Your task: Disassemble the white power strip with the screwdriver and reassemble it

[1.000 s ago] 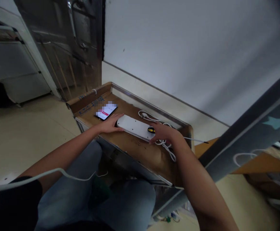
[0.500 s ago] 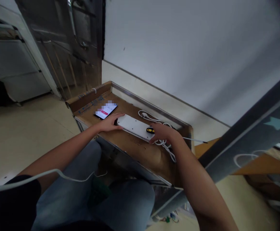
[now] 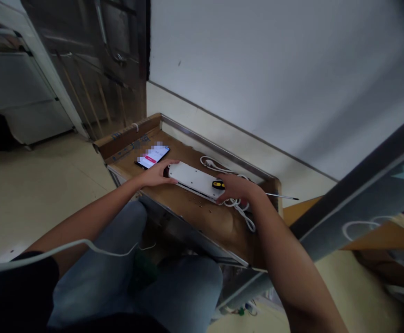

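Both hands are closed around a long white case (image 3: 193, 178) that sits at the middle of the cardboard-covered table (image 3: 222, 227), running from the far left toward the near right. The left hand (image 3: 155, 175) grasps its left end, with the thumb on the near side and the fingers reaching over the far side. The right hand (image 3: 237, 188) grips the right end and at the same time holds a screwdriver (image 3: 218, 185); the black and yellow handle pokes out on the left of that hand, over the case, and the thin metal shaft sticks out to the right, past the wrist. Small dark holes dot the upper face of the case, and a dark line runs along its near side. A few small screws (image 3: 197, 202) lie scattered on the cardboard just in front of it. A white cord (image 3: 248, 220) is looped beside and partly beneath the right hand, which hides whether it joins the case; its plug (image 3: 209, 163) lies behind the case, on the far side. To the left of the case, near the left hand, a phone (image 3: 153, 157) lies flat with its screen lit. The table stands against a pale wall (image 3: 274, 69), and a dark metal door (image 3: 118, 37) is at the far left.
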`<action>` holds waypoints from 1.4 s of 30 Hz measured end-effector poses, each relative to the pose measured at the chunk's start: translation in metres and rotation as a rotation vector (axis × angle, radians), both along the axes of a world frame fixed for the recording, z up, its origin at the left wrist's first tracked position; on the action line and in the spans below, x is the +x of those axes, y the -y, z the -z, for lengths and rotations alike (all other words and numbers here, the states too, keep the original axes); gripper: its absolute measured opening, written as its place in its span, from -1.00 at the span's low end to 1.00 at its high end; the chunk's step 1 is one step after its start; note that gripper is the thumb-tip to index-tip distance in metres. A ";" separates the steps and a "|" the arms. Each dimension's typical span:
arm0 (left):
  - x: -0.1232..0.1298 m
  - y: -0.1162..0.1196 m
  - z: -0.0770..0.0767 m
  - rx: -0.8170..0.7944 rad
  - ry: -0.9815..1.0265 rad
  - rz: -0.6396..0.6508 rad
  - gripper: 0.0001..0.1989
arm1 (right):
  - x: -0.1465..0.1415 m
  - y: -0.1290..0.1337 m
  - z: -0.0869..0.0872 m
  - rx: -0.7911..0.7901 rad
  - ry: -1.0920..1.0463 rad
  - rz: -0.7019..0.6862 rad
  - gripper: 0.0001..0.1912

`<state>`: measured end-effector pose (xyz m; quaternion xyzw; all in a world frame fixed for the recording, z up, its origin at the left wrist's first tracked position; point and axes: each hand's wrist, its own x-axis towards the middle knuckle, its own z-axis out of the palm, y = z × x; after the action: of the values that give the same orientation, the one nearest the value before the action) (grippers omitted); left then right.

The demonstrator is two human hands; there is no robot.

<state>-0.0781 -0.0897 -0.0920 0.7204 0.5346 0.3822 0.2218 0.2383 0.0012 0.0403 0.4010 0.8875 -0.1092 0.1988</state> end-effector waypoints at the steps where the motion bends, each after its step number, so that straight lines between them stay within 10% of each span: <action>1: 0.000 0.000 0.000 -0.004 0.001 -0.002 -0.12 | 0.000 0.000 0.000 -0.002 0.001 0.001 0.02; 29: 0.006 0.003 0.006 0.021 -0.183 0.046 -0.21 | 0.000 -0.010 0.025 0.016 0.043 0.010 0.08; 35: 0.046 0.004 -0.017 0.197 -0.452 -0.099 -0.25 | 0.003 -0.008 0.007 0.083 -0.118 -0.014 0.07; 42: 0.130 -0.032 -0.043 0.166 -0.657 0.049 -0.18 | -0.001 0.018 -0.032 0.444 -0.304 0.147 -0.57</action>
<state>0.0521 -0.0580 -0.0493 0.8332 0.5272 0.1665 -0.0125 0.2375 -0.0169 0.0719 0.4771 0.8779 0.0150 -0.0381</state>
